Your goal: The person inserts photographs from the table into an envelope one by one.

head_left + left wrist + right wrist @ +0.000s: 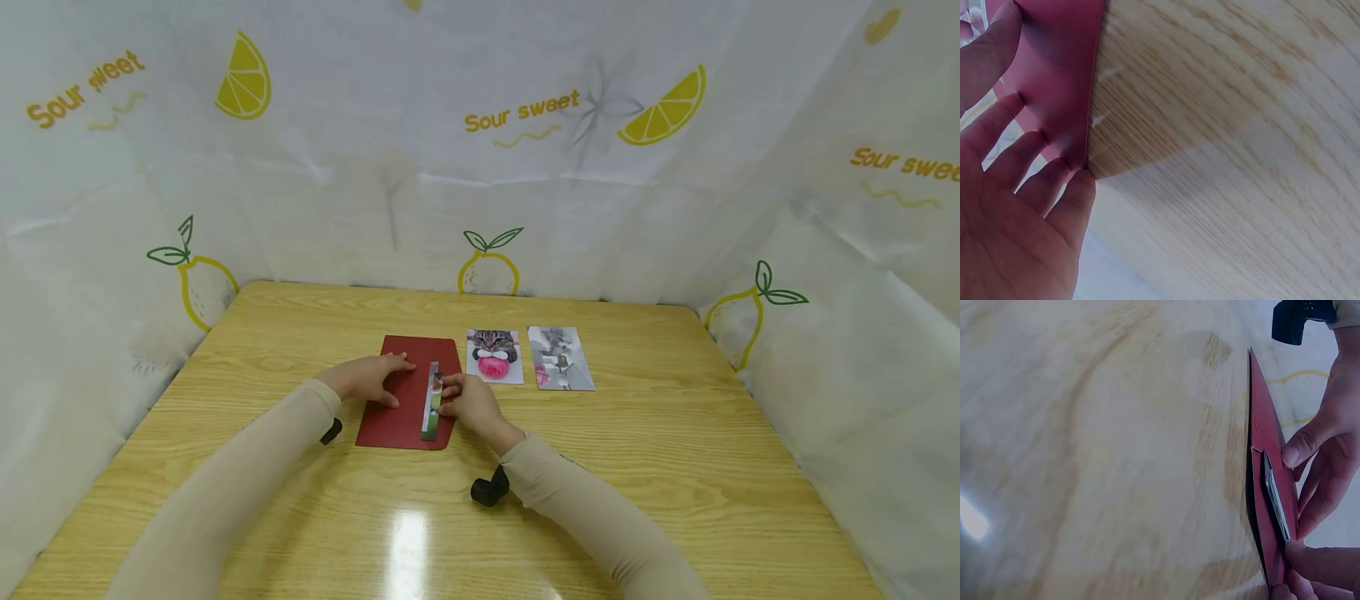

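red envelope: I saw the red envelope (401,400) flat on the wooden table (675,467), centre of head frame, slightly left
left hand: my left hand (371,379) lay flat on the envelope's left half, fingers straight and spread, pressing; likely pinning it so it wouldn't slide
left wrist view: fingertips (1054,164) rested on the red paper at upper left of frame, nothing gripped
photo strip: a photo (432,400) stood on edge, partly in the envelope's right side
right hand: my right hand (468,404) pinched that photo, thumb and fingers closed on it, probably steering it into the opening
right wrist view: photo edge (1274,497) sat in the slit, right of frame
other photos: cat photo (494,356) and grey photo (560,358) lay just right of the envelope, upper centre, untouched
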`<state>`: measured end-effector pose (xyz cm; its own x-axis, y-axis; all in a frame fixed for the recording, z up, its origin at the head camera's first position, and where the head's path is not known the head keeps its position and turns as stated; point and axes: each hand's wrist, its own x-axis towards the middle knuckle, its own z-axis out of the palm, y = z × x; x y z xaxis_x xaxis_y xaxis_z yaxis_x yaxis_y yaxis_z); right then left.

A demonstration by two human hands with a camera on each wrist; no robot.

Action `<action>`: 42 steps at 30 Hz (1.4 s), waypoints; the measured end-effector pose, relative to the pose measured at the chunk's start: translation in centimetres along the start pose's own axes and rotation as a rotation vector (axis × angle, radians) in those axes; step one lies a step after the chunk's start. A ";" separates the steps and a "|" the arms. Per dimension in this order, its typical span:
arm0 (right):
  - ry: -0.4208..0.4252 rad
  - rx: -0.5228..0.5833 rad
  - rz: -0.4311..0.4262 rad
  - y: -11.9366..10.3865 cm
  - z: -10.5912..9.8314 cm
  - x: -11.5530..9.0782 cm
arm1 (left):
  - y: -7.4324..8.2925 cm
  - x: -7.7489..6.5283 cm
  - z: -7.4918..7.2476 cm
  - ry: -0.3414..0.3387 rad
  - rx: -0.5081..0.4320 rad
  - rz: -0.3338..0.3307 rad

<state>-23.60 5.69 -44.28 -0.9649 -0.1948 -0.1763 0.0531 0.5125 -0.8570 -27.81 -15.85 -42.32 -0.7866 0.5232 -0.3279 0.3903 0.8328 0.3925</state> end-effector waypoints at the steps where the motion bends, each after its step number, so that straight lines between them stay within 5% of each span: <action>1: -0.004 -0.008 0.000 0.0 0.0 0.0 | 0.0 0.0 0.0 0.000 0.000 0.003; 42: 0.013 -0.173 -0.039 -0.2 0.6 1.1 | -0.1 0.1 0.2 0.008 -0.012 0.004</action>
<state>-24.54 4.86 -44.55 -0.9687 -0.2070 -0.1371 -0.0285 0.6412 -0.7668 -27.83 -15.83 -42.59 -0.7891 0.5247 -0.3194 0.3877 0.8287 0.4035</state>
